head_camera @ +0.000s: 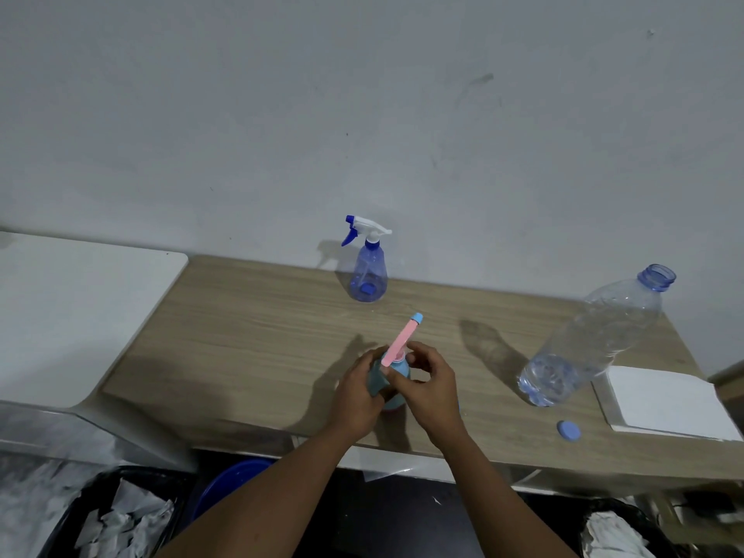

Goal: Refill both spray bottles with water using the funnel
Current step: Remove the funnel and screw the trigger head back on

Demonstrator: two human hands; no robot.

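Small spray bottle (396, 378) was upright, low over counter (249, 324), between both hands.
Left hand (356, 390): fingers wrapped round body.
Right hand (428, 386): fingers pinched neck.
Pink sprayer stem (402, 340): long axis slanted up, away from fingers.
Count:
- two spray bottles; second spray bottle (368, 271) beyond fingers, well apart
- one uncapped water bottle (592, 340), right of fingers
- one cap (568, 430)
- funnel not seen

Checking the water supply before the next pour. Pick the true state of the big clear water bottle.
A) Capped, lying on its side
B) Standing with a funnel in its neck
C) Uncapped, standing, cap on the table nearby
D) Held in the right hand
C: the water bottle stands on the table with its neck open and its blue cap lying in front of it, while the left hand and right hand hold the light-blue spray bottle.
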